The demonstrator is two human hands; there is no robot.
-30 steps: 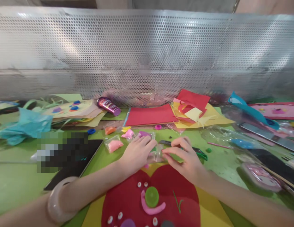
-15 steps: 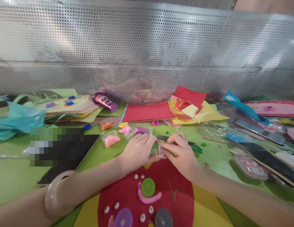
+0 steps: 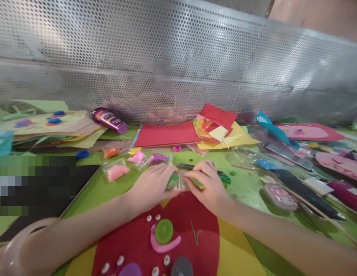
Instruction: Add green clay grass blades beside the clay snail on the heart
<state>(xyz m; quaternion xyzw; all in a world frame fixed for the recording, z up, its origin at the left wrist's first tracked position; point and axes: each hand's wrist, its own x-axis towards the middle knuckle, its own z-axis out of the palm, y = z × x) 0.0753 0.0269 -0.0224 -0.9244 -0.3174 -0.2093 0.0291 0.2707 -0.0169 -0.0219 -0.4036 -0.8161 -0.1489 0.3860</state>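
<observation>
My left hand (image 3: 153,181) and my right hand (image 3: 207,184) are closed on a small clear plastic bag (image 3: 178,181), one at each side, with something green inside it. Just below them lies a dark red paper heart (image 3: 205,239) on yellow paper (image 3: 237,249). On the heart sit a green bottle cap (image 3: 163,231), a pink curved clay strip (image 3: 166,247), small white eyes and thin green clay lines. Purple and grey caps show at the lower edge. Green-handled scissors (image 3: 225,177) lie partly hidden behind my right hand.
Small bags of pink clay (image 3: 117,172), orange clay (image 3: 111,152) and purple clay (image 3: 159,158) lie beyond my left hand. Red paper (image 3: 168,134) and a purple tube (image 3: 111,120) rest by the perforated metal panel (image 3: 123,57). A pink case (image 3: 280,196) stands at right.
The view has swung to the right, so things on the table sit further left in it. Both hands stay on the bag, with little change in their grip.
</observation>
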